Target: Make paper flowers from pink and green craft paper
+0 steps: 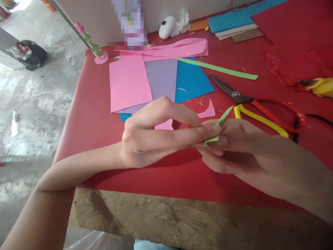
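Both hands meet above the front part of the red tabletop, pinching one small piece of folded green paper. My left hand reaches in from the left, its thumb and fingertips pressed on the paper. My right hand grips the same paper from the right, with its fingers curled beneath. Part of the green paper is hidden between the fingertips. Just behind the right hand lie open scissors with red and yellow handles. A long green paper strip rests further back.
Pink sheets, a purple sheet and a blue sheet overlap behind the hands. A paper flower stands on a pink disc at the back left corner. A yellow-handled tool lies at right. Pink scraps lie nearby.
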Available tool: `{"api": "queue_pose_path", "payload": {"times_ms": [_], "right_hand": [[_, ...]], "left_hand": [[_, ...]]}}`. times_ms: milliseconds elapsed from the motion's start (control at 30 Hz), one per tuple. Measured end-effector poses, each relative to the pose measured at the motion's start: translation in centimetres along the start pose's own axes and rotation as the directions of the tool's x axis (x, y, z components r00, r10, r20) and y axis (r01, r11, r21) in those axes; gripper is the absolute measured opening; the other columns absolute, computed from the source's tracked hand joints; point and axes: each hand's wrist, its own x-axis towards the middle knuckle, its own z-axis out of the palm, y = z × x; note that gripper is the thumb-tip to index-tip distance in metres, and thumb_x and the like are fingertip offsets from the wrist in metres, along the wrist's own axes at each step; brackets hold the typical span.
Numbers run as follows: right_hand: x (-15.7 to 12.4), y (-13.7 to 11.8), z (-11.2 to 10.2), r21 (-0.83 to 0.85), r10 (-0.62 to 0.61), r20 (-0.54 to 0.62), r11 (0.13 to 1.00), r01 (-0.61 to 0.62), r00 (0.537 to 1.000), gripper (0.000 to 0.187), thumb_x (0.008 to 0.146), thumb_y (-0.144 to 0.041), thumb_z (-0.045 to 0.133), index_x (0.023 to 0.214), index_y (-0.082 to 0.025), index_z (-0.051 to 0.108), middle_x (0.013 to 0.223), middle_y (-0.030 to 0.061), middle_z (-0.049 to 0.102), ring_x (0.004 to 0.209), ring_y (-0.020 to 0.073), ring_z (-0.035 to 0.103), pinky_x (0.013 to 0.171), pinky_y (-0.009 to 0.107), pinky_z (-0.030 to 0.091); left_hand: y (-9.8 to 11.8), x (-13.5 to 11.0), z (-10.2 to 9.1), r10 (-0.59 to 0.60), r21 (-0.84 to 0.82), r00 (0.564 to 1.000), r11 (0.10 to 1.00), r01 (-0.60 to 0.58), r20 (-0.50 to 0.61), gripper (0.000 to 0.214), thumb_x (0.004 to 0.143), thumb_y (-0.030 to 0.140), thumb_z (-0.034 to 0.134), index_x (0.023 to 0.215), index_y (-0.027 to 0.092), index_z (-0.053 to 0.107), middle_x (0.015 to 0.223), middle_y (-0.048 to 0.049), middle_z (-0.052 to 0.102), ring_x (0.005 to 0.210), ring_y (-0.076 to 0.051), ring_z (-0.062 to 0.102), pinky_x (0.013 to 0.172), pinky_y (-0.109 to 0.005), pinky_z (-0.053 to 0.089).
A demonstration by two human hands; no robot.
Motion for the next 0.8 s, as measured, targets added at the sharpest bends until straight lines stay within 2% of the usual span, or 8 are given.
{"api": "queue_pose_path", "payload": {"times_ms": [100,267,433,500,600,667,733,800], "right_hand": [[-0.1,-0.1,-0.1,-0.01,0.025,-0.011,1.0,-0.025,1.0,0.043,0.073,-0.04,0.073,0.048,-0.014,0.05,0.044,-0.004,0.037,0.042,0.0007,0.036,0.04,0.013,0.029],[-0.2,0.0,-0.1,-0.042,0.055,-0.047,0.998,-0.057,0.997,0.041,0.077,-0.04,0.069,0.052,-0.014,0.049,0.046,-0.0038,0.037,0.043,0.0007,0.036,0.04,0.012,0.031],[-0.4,0.7,0.7,-0.282,-0.072,-0.158,0.959,0.025,0.985,0.031,0.075,-0.047,0.069,0.069,-0.018,0.06,0.047,-0.0039,0.042,0.037,0.0031,0.034,0.032,0.017,0.025],[-1.0,0.9,1.1,-0.565,-0.322,-0.19,0.808,0.165,0.927,0.021,0.08,-0.04,0.066,0.073,-0.02,0.063,0.05,-0.0032,0.049,0.039,0.0034,0.039,0.034,0.018,0.028],[-2.0,0.7,1.4,-0.933,-0.736,-0.027,0.261,0.247,0.676,0.001,0.082,-0.024,0.064,0.082,-0.025,0.065,0.068,-0.0053,0.061,0.054,0.0019,0.052,0.047,0.017,0.038],[-2.5,0.4,1.3,-0.979,-0.809,0.119,0.003,0.206,0.576,0.02,0.079,-0.017,0.067,0.095,-0.029,0.064,0.081,-0.0075,0.065,0.062,0.0018,0.056,0.053,0.016,0.041],[-2.8,0.1,1.2,-0.969,-0.8,0.205,-0.084,0.233,0.563,0.038,0.074,-0.009,0.069,0.105,-0.031,0.062,0.09,-0.008,0.066,0.067,0.0028,0.059,0.058,0.016,0.045],[-2.8,0.0,1.1,-0.952,-0.793,0.24,-0.077,0.298,0.56,0.048,0.071,-0.004,0.069,0.109,-0.032,0.061,0.093,-0.0079,0.066,0.069,0.0041,0.06,0.06,0.017,0.046]], "left_hand": [[-0.3,0.1,0.0,0.025,0.005,1.0,1.0,-0.025,-0.006,0.012,0.089,0.011,0.057,0.086,0.02,0.063,0.08,0.0011,0.066,0.069,-0.008,0.063,0.057,-0.024,0.054],[-0.6,0.0,-1.1,0.02,-0.043,0.995,0.999,-0.016,0.1,0.012,0.088,0.013,0.057,0.094,0.02,0.066,0.088,0.0001,0.067,0.078,-0.011,0.066,0.068,-0.028,0.057],[-0.3,0.1,-1.1,-0.206,0.004,0.979,0.979,0.206,-0.003,0.013,0.09,0.022,0.055,0.092,0.02,0.067,0.084,0.0124,0.063,0.083,-0.001,0.064,0.076,-0.013,0.055],[-0.1,0.2,-0.8,-0.274,-0.016,0.958,0.962,0.273,-0.085,0.012,0.088,0.023,0.059,0.086,0.017,0.069,0.08,0.012,0.064,0.079,-0.001,0.064,0.073,-0.012,0.054],[0.1,0.3,-0.5,-0.335,-0.032,0.939,0.942,0.333,-0.082,0.009,0.087,0.021,0.061,0.083,0.021,0.069,0.079,0.0108,0.068,0.077,-0.003,0.066,0.072,-0.013,0.058],[0.3,0.4,-0.6,-0.341,-0.027,0.939,0.94,0.34,-0.045,0.01,0.087,0.021,0.06,0.083,0.023,0.069,0.08,0.0114,0.07,0.078,-0.004,0.067,0.073,-0.014,0.059],[0.5,0.5,-0.9,-0.328,-0.015,0.945,0.945,0.328,-0.02,0.011,0.088,0.022,0.06,0.082,0.021,0.069,0.078,0.0111,0.071,0.079,-0.004,0.067,0.074,-0.014,0.058],[0.5,0.5,-1.1,-0.289,-0.009,0.957,0.957,0.289,0.026,0.012,0.087,0.024,0.06,0.081,0.018,0.069,0.078,0.009,0.072,0.078,-0.006,0.068,0.07,-0.014,0.058]]}}
